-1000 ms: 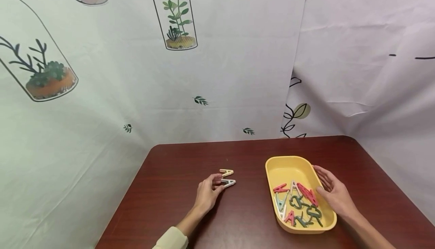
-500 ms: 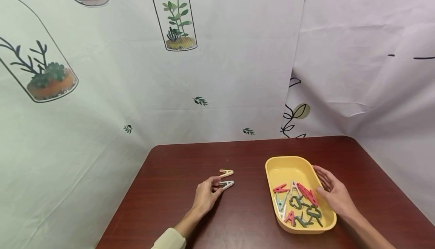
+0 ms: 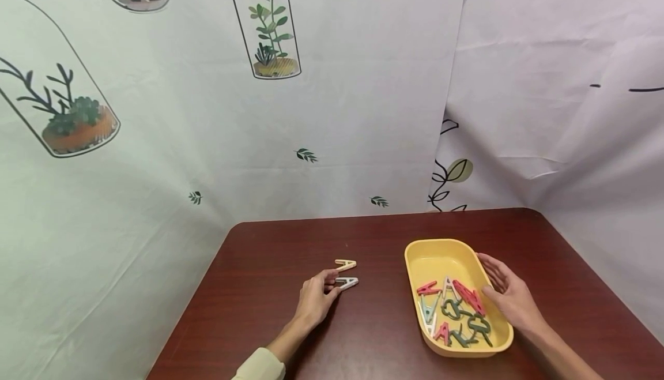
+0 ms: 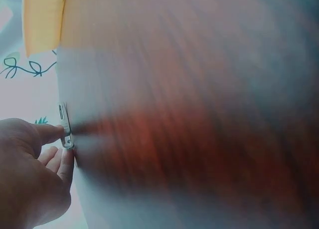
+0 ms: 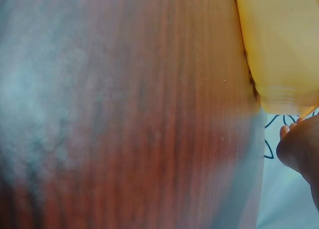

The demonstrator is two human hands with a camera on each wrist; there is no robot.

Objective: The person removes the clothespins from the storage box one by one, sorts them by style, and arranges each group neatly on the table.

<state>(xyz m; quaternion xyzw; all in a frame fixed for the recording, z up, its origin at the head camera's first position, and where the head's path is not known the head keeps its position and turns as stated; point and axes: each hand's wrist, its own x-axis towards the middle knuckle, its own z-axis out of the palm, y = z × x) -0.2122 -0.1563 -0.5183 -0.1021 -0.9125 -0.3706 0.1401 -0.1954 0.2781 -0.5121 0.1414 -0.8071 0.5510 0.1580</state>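
My left hand (image 3: 314,297) pinches the legs of a white clothespin (image 3: 349,282) between thumb and fingers at the table surface. In the left wrist view that clothespin (image 4: 65,125) shows between thumb and fingertips. Just beyond it lies a cream clothespin (image 3: 346,264), near the fingertips. On the right, my right hand (image 3: 510,296) holds the side of a yellow tray (image 3: 436,247), its thumb over the rim and fingers along the outer wall. Inside the tray lie red clothespins (image 3: 469,296), a pale green clothespin (image 3: 428,309), white ones and dark green clips (image 3: 478,323).
The dark red-brown table (image 3: 373,328) ends at a back edge against a hanging white cloth (image 3: 342,120) printed with plants. Bare tabletop lies between the left hand and the tray.
Over the last second the left hand and the white clothespin have shifted slightly left and nearer to me. The right hand and the tray stay in place.
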